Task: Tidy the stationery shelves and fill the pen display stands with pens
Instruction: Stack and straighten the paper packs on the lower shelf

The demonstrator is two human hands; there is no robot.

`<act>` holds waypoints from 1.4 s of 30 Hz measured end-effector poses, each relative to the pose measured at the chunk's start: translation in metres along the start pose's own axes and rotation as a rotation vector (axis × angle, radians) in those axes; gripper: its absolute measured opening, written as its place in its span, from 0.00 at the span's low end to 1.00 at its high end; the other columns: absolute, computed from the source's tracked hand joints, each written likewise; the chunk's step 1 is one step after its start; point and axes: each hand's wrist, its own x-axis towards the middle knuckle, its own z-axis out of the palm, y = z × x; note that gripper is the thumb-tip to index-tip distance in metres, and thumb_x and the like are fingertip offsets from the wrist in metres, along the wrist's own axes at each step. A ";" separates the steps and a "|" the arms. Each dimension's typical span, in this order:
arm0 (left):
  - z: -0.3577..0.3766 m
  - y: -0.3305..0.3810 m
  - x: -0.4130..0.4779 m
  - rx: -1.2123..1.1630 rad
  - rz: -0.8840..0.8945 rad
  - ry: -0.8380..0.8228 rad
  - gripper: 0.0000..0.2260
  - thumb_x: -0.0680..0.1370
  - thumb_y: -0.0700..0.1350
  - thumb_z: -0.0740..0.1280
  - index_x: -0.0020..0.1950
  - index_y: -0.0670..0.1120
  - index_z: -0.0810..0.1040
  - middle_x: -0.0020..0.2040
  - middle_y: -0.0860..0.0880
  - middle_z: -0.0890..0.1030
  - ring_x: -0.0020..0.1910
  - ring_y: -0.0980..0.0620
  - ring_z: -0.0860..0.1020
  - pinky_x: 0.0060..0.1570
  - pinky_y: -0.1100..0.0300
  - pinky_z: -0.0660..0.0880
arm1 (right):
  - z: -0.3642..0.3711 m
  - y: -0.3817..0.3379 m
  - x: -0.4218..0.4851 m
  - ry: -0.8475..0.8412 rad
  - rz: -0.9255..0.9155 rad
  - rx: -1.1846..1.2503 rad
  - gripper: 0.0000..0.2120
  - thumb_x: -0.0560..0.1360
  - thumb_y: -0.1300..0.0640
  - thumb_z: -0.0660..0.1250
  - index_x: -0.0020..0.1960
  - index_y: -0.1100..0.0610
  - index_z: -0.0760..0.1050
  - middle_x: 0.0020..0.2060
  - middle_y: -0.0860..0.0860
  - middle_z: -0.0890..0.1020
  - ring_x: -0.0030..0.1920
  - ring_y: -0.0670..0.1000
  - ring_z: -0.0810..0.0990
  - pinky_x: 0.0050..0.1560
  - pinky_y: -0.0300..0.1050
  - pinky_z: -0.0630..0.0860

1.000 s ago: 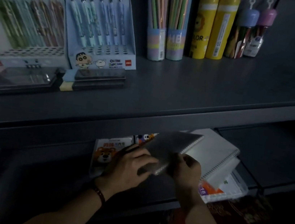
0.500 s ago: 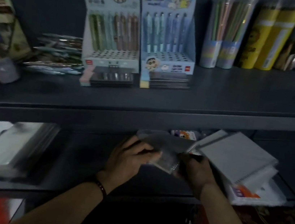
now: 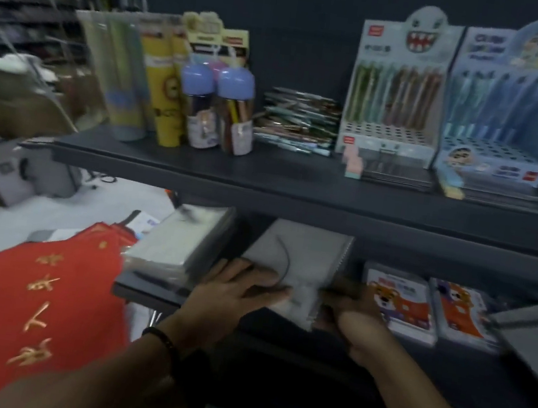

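Dim, underexposed and motion-blurred throughout, with wide-angle bending at the edges and deep shadow beneath.

Red sheet [image 3: 40, 292]: a column of gold brush-written Chinese characters, too blurred to read.
White pen stand [image 3: 395, 83]: a small red brand tag at top left and another at lower left, lettering illegible.
Blue pen stand [image 3: 502, 105]: dark header lettering at upper left and a red tag at lower right, both smeared.
Yellow tube [image 3: 168, 96]: dark letters near the base, unreadable.
Tiger notebooks [image 3: 399, 301]: an orange title line above the tiger, not legible.
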 end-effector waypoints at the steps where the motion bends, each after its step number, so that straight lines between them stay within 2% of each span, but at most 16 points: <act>1: -0.005 -0.013 -0.010 -0.005 -0.031 -0.009 0.29 0.81 0.41 0.62 0.80 0.63 0.68 0.72 0.54 0.76 0.61 0.43 0.77 0.57 0.49 0.75 | 0.017 0.000 0.003 -0.016 -0.019 -0.022 0.12 0.79 0.74 0.65 0.55 0.62 0.82 0.40 0.53 0.88 0.35 0.49 0.87 0.31 0.46 0.82; 5: -0.021 -0.059 -0.045 0.021 -0.165 -0.019 0.29 0.78 0.42 0.65 0.76 0.66 0.72 0.70 0.50 0.78 0.59 0.41 0.78 0.55 0.48 0.75 | 0.086 0.013 0.025 -0.061 -0.066 -0.113 0.12 0.77 0.70 0.71 0.55 0.57 0.85 0.48 0.56 0.89 0.46 0.56 0.88 0.42 0.55 0.84; 7: -0.026 -0.083 -0.062 0.011 -0.240 0.021 0.30 0.77 0.42 0.62 0.73 0.69 0.74 0.69 0.51 0.78 0.58 0.41 0.78 0.54 0.48 0.74 | 0.119 0.018 0.038 -0.036 -0.104 -0.207 0.12 0.76 0.66 0.73 0.54 0.52 0.85 0.46 0.50 0.89 0.46 0.52 0.89 0.44 0.53 0.86; 10: -0.027 -0.115 -0.084 0.025 -0.351 0.152 0.25 0.83 0.42 0.58 0.70 0.69 0.77 0.64 0.51 0.81 0.55 0.41 0.78 0.53 0.45 0.76 | 0.171 0.020 0.057 -0.003 -0.127 -0.364 0.08 0.74 0.61 0.73 0.49 0.50 0.85 0.40 0.44 0.88 0.40 0.43 0.86 0.41 0.39 0.84; 12: -0.020 -0.134 -0.092 0.049 -0.442 0.238 0.21 0.87 0.45 0.55 0.67 0.66 0.81 0.56 0.48 0.82 0.48 0.40 0.77 0.48 0.45 0.76 | 0.201 0.024 0.076 0.013 -0.125 -0.378 0.09 0.73 0.61 0.73 0.50 0.51 0.86 0.40 0.45 0.88 0.42 0.46 0.87 0.45 0.45 0.86; 15: 0.000 -0.162 -0.100 0.054 -0.759 0.270 0.22 0.80 0.37 0.67 0.64 0.62 0.84 0.52 0.48 0.76 0.46 0.43 0.73 0.42 0.47 0.75 | 0.242 0.041 0.112 -0.060 -0.098 -0.383 0.12 0.67 0.55 0.70 0.50 0.51 0.86 0.43 0.49 0.89 0.47 0.54 0.88 0.52 0.61 0.85; 18: 0.022 -0.179 -0.107 -0.143 -1.035 0.252 0.24 0.75 0.32 0.74 0.61 0.59 0.86 0.52 0.51 0.75 0.50 0.48 0.74 0.45 0.52 0.77 | 0.274 0.037 0.131 -0.020 -0.097 -0.500 0.14 0.70 0.52 0.70 0.52 0.57 0.85 0.51 0.55 0.88 0.54 0.59 0.86 0.58 0.55 0.83; 20: 0.032 -0.181 -0.109 -0.241 -1.048 0.184 0.19 0.76 0.34 0.76 0.60 0.55 0.87 0.49 0.52 0.75 0.49 0.49 0.75 0.47 0.56 0.73 | 0.284 0.041 0.148 0.033 -0.084 -0.728 0.19 0.77 0.51 0.71 0.62 0.62 0.81 0.60 0.57 0.85 0.60 0.60 0.84 0.56 0.42 0.78; 21: 0.035 -0.182 -0.109 -0.276 -1.043 0.127 0.17 0.75 0.37 0.77 0.60 0.54 0.87 0.49 0.52 0.76 0.49 0.50 0.75 0.47 0.58 0.71 | 0.285 0.047 0.159 0.062 -0.070 -0.808 0.23 0.77 0.49 0.71 0.66 0.63 0.79 0.61 0.58 0.84 0.60 0.60 0.84 0.53 0.42 0.78; 26: 0.042 -0.184 -0.103 -0.355 -1.142 -0.036 0.21 0.72 0.48 0.82 0.64 0.54 0.85 0.58 0.49 0.79 0.53 0.52 0.76 0.51 0.65 0.65 | 0.277 0.078 0.196 -0.015 0.004 -0.884 0.21 0.73 0.46 0.72 0.58 0.61 0.81 0.50 0.57 0.87 0.46 0.57 0.88 0.40 0.48 0.85; 28: 0.044 -0.183 -0.101 -0.361 -1.158 -0.055 0.23 0.70 0.51 0.82 0.64 0.52 0.85 0.57 0.49 0.78 0.51 0.54 0.71 0.51 0.64 0.64 | 0.269 0.106 0.225 0.030 -0.034 -0.837 0.28 0.65 0.36 0.69 0.54 0.56 0.81 0.49 0.56 0.87 0.44 0.57 0.89 0.41 0.55 0.87; 31: 0.043 -0.178 -0.095 -0.343 -1.159 -0.054 0.21 0.70 0.53 0.83 0.61 0.50 0.86 0.53 0.49 0.79 0.49 0.52 0.74 0.49 0.60 0.68 | 0.264 0.145 0.257 0.095 -0.082 -0.793 0.37 0.60 0.29 0.62 0.59 0.53 0.80 0.53 0.53 0.87 0.47 0.58 0.89 0.43 0.57 0.87; 34: 0.041 -0.174 -0.090 -0.322 -1.148 -0.042 0.15 0.70 0.55 0.82 0.52 0.50 0.87 0.52 0.49 0.82 0.51 0.49 0.80 0.48 0.59 0.73 | 0.270 0.126 0.236 0.102 -0.086 -0.742 0.30 0.67 0.34 0.67 0.61 0.51 0.81 0.57 0.53 0.86 0.46 0.57 0.89 0.40 0.56 0.87; 37: 0.043 -0.174 -0.090 -0.338 -1.119 -0.069 0.12 0.70 0.60 0.80 0.41 0.56 0.81 0.47 0.51 0.82 0.50 0.49 0.81 0.49 0.56 0.76 | 0.276 0.083 0.193 0.065 -0.041 -0.708 0.22 0.78 0.46 0.71 0.68 0.55 0.79 0.61 0.57 0.85 0.40 0.57 0.89 0.28 0.44 0.82; 39: 0.043 -0.177 -0.092 -0.343 -1.095 -0.102 0.14 0.71 0.62 0.78 0.40 0.58 0.77 0.49 0.50 0.82 0.50 0.47 0.82 0.56 0.47 0.78 | 0.273 0.071 0.182 0.016 -0.008 -0.716 0.22 0.81 0.51 0.70 0.73 0.55 0.75 0.64 0.58 0.83 0.38 0.57 0.89 0.24 0.40 0.77; 42: 0.040 -0.179 -0.092 -0.326 -1.091 -0.152 0.16 0.71 0.65 0.77 0.48 0.55 0.84 0.57 0.46 0.84 0.58 0.44 0.82 0.62 0.45 0.76 | 0.258 0.064 0.172 -0.046 -0.045 -0.756 0.25 0.82 0.51 0.68 0.77 0.55 0.71 0.68 0.57 0.80 0.52 0.62 0.87 0.27 0.39 0.79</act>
